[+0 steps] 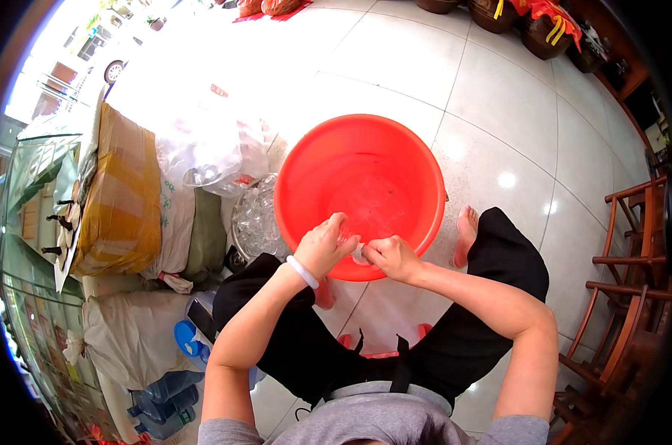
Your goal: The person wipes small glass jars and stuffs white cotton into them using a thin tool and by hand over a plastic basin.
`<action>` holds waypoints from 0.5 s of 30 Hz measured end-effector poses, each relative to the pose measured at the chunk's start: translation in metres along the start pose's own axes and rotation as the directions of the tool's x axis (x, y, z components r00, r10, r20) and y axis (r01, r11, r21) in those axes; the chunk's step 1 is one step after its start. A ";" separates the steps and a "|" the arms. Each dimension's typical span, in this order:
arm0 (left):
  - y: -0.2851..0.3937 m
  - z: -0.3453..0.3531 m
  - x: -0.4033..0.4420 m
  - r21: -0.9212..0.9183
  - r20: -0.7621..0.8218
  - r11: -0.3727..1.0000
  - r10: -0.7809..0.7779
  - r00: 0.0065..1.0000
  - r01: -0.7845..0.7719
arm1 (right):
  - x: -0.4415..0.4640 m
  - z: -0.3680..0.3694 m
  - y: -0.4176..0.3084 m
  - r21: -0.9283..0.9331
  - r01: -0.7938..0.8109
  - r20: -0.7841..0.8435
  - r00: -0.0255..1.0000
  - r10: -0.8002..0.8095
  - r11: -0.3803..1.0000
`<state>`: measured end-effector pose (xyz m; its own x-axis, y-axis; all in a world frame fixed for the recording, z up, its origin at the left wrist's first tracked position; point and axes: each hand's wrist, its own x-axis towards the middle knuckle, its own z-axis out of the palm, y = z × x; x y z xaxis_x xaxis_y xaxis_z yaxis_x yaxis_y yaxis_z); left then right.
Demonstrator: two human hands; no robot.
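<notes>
A large round red tub [373,174] stands on the tiled floor between my feet. Over its near edge my left hand [325,245], with a pale bangle at the wrist, is closed round a small clear object whose shape I cannot make out. Just to its right, my right hand [391,257] pinches the near end of a small whitish, see-through piece [359,254]. Both hands are close together, fingertips almost touching. Left of the tub, a round container holds a heap of clear plastic or glass pieces [260,222].
A taped cardboard box [121,189], clear plastic bags [210,152], a white sack [132,334] and blue water bottles [165,404] crowd the left side. Wooden chairs [621,319] stand at the right. Dark jars [540,33] with red covers are at the top right.
</notes>
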<state>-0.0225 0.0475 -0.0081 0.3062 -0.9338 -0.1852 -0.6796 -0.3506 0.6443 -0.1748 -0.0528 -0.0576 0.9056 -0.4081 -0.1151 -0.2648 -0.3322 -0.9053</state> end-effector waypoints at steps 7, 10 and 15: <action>-0.001 0.002 0.001 0.015 -0.007 1.000 0.012 1.000 -0.012 | 0.000 0.001 0.002 -0.019 -0.017 0.004 1.000 0.017 1.000; -0.002 0.002 0.001 0.026 -0.018 0.999 0.033 0.999 -0.033 | 0.000 0.001 0.002 -0.022 -0.032 0.016 0.999 0.032 0.999; -0.003 0.004 0.001 0.028 -0.016 0.999 0.040 0.999 -0.040 | -0.001 0.002 0.001 -0.004 -0.041 0.029 0.999 0.042 0.999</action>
<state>-0.0224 0.0473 -0.0133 0.2896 -0.9458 -0.1471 -0.7097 -0.3153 0.6300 -0.1754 -0.0515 -0.0595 0.9030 -0.3971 -0.1643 -0.3035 -0.3187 -0.8979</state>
